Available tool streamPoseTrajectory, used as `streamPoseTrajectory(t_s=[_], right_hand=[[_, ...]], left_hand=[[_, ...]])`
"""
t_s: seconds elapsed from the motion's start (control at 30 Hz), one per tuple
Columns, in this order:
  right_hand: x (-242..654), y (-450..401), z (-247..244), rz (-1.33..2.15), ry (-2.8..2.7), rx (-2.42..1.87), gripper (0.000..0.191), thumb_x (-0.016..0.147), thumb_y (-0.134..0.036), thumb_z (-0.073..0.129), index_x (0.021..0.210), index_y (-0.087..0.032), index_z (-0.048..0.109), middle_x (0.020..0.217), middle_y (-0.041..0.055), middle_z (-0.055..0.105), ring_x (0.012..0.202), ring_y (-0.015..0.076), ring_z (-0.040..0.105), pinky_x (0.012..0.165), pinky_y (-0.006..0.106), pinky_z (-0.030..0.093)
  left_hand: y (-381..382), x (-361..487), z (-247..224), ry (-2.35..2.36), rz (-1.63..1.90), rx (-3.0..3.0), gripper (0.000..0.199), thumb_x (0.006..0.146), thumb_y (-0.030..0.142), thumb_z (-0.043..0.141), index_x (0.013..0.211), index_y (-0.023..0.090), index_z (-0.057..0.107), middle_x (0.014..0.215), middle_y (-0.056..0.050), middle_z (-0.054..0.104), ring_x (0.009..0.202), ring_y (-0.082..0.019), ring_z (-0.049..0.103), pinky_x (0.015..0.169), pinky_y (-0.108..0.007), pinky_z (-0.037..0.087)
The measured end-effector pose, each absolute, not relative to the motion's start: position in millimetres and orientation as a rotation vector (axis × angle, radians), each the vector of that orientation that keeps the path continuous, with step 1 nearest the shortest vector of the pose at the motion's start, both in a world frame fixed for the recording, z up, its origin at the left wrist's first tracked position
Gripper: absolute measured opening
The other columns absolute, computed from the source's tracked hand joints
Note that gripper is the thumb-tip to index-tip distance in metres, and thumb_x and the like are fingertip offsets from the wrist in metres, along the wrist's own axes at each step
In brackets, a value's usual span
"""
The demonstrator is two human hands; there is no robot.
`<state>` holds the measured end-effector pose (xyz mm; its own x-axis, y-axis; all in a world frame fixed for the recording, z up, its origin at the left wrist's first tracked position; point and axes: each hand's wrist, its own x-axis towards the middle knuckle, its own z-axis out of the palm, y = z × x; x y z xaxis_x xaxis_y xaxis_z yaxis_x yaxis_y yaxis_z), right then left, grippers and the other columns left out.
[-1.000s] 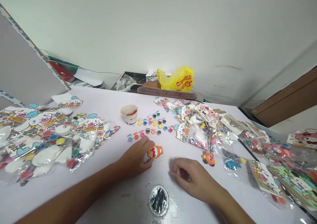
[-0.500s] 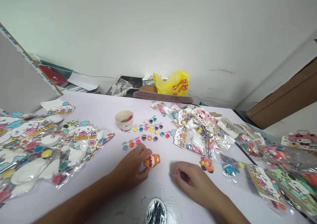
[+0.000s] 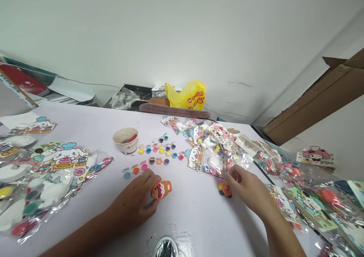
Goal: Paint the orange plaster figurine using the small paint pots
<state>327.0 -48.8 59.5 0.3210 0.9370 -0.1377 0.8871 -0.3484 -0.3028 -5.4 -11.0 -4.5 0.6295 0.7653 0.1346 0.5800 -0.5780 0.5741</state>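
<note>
- Two-handed work in head view, low over white bench.
- Holding painted orange figurine between thumb and fingers of left hand, near paint pots.
- With right hand at orange-and-yellow figurine, fingers bent; whether gripping it, cannot tell.
- Step, as judged: handling orange-and-yellow figurine, steadying the other. Next, calls for light pinch, clear of plastic packets just behind.

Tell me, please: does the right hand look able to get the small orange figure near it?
Probably yes: the right hand is right by the small orange figure, and nothing seems to block the way; whether they touch, I cannot tell.
</note>
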Motion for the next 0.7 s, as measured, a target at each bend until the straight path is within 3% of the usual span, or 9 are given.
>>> streamPoseTrajectory(t_s=[0.17, 0.4, 0.47, 0.7], right_hand=[[325, -46, 55, 0.577, -1.743, -2.343, 0.019, 0.091, -0.033, 0.041, 0.081, -0.026, 0.055, 0.07, -0.0027, 0.072, 0.069, 0.0195, 0.065, 0.06, 0.028, 0.039], [322, -45, 46, 0.43, -1.777, -2.107, 0.026, 0.094, -0.04, 0.042, 0.078, -0.024, 0.056, 0.075, 0.003, 0.069, 0.07, 0.022, 0.062, 0.061, 0.031, 0.042], [314, -46, 39, 0.366, -1.829, -1.954, 0.025, 0.094, -0.041, 0.044, 0.083, -0.024, 0.058, 0.08, 0.005, 0.068, 0.074, 0.0229, 0.062, 0.064, 0.032, 0.045], [266, -49, 15, 0.482, -2.136, -1.58, 0.021, 0.096, -0.03, 0.043, 0.084, -0.023, 0.059, 0.082, 0.0061, 0.065, 0.078, 0.0229, 0.06, 0.07, 0.037, 0.048]], left_hand=[[-10, -6, -8, 1.041, 0.547, 2.361, 0.031, 0.081, 0.014, 0.048, 0.11, 0.023, 0.047, 0.101, -0.004, 0.05, 0.09, -0.022, 0.053, 0.079, -0.033, 0.046], [-13, -6, 0, 1.06, 0.498, 2.345, 0.03, 0.08, 0.014, 0.049, 0.109, 0.023, 0.047, 0.102, -0.005, 0.051, 0.091, -0.022, 0.052, 0.08, -0.034, 0.045], [-15, -4, 5, 1.024, 0.423, 2.38, 0.024, 0.077, 0.013, 0.051, 0.099, 0.022, 0.048, 0.097, -0.004, 0.051, 0.087, -0.022, 0.051, 0.075, -0.033, 0.043], [-29, 4, 5, 0.955, 0.39, 2.531, 0.028, 0.067, 0.014, 0.057, 0.092, 0.022, 0.046, 0.091, -0.004, 0.051, 0.081, -0.022, 0.046, 0.071, -0.034, 0.038]])
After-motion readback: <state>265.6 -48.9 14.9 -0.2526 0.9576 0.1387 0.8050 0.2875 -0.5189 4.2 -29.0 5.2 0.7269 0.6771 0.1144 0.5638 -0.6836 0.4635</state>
